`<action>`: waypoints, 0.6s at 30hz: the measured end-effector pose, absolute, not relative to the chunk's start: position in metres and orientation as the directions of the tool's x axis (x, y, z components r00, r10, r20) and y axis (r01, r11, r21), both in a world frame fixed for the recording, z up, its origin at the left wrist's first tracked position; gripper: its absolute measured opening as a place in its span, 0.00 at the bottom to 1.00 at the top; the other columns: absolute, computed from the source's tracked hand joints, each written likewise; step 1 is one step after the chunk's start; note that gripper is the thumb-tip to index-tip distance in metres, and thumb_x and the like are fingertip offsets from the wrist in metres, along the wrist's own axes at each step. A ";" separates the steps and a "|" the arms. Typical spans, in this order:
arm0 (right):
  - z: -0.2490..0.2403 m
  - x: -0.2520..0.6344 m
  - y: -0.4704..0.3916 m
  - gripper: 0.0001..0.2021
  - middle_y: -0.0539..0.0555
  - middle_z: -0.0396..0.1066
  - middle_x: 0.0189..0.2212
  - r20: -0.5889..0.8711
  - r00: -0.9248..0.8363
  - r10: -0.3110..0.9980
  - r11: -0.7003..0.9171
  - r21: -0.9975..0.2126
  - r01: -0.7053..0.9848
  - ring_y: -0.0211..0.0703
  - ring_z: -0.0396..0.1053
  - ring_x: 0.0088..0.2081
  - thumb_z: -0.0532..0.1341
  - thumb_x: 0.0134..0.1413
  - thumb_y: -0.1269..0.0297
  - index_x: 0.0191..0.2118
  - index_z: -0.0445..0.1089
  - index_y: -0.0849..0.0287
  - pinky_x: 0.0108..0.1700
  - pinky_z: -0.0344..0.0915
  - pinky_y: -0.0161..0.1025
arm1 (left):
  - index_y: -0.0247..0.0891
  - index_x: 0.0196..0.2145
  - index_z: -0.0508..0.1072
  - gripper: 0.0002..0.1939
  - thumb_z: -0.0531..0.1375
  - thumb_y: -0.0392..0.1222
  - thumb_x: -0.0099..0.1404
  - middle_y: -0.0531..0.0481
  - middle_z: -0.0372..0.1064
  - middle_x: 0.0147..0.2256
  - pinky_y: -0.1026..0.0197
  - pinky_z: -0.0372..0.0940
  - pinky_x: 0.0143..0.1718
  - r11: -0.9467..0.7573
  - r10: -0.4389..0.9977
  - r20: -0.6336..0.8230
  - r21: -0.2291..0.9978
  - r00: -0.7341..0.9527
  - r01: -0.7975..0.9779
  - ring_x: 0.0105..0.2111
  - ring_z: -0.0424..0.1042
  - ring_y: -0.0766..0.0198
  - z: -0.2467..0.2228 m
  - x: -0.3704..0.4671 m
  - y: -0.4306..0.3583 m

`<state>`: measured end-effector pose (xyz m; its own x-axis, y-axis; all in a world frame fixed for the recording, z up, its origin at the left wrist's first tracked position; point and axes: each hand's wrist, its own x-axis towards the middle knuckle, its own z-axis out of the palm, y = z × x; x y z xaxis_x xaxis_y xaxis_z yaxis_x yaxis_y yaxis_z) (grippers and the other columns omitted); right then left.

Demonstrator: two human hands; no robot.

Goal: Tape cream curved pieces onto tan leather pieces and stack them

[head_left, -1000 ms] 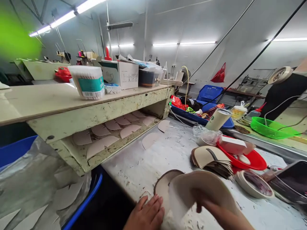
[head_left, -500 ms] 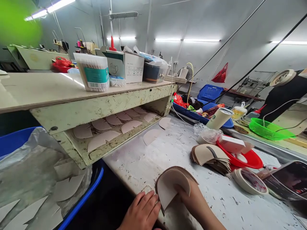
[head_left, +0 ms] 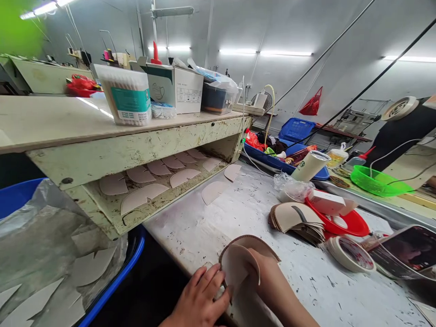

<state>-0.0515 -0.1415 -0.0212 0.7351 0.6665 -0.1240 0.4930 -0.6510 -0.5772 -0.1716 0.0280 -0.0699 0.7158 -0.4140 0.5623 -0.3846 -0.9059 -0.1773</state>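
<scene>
My right hand (head_left: 267, 279) grips a pale, curved sheet piece (head_left: 243, 256), its fingers partly hidden behind the bent-up upper edge. Under it lies another curved piece with a brown rim (head_left: 260, 243), at the table's near edge. My left hand (head_left: 204, 295) rests with fingers stretched out and apart at the left side of these pieces, fingertips at their edge. To the right is a stack of similar beige pieces (head_left: 296, 220), the top one bearing a dark strip.
Pale notched pieces (head_left: 184, 178) lie in the shelf (head_left: 160, 211) and on the white table (head_left: 252, 204). A plastic-lined blue bin (head_left: 136, 254) stands left. Rolls of tape (head_left: 350, 254), a red basin (head_left: 357, 225), a phone (head_left: 405, 250) and a tumbler (head_left: 310, 165) sit right.
My right hand has bent the upper piece further, curling its top edge up and over. My left hand has shifted slightly, with its thumb now showing beside the piece. The view has turned slightly.
</scene>
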 end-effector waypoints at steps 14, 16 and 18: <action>0.000 -0.038 -0.145 0.11 0.52 0.72 0.30 -0.117 0.800 0.589 -0.744 -0.464 0.480 0.43 0.68 0.33 0.50 0.48 0.73 0.32 0.69 0.59 0.34 0.58 0.36 | 0.42 0.44 0.66 0.34 0.49 0.72 0.53 0.45 0.68 0.44 0.49 0.57 0.49 -0.842 -0.469 0.044 0.279 0.882 -0.462 0.45 0.65 0.53 -0.033 -0.134 0.015; -0.003 -0.037 -0.144 0.11 0.52 0.72 0.31 -0.128 0.807 0.577 -0.757 -0.453 0.470 0.43 0.68 0.34 0.50 0.48 0.74 0.33 0.69 0.59 0.35 0.58 0.35 | 0.43 0.48 0.64 0.37 0.47 0.73 0.52 0.46 0.68 0.42 0.48 0.56 0.48 -0.830 -0.472 0.037 0.317 0.881 -0.458 0.44 0.66 0.53 -0.031 -0.130 0.015; -0.005 -0.038 -0.143 0.12 0.53 0.73 0.32 -0.118 0.808 0.577 -0.765 -0.426 0.483 0.44 0.69 0.35 0.50 0.50 0.74 0.34 0.69 0.59 0.36 0.58 0.36 | 0.42 0.48 0.63 0.37 0.48 0.73 0.52 0.47 0.69 0.40 0.49 0.56 0.48 -0.827 -0.436 0.045 0.373 0.899 -0.421 0.42 0.66 0.55 -0.030 -0.128 0.015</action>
<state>-0.0383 -0.1430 -0.0047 0.8082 0.5768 -0.1184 0.4833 -0.7647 -0.4262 -0.1276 0.0145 -0.0297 0.8986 -0.4365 0.0452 -0.4205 -0.8270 0.3731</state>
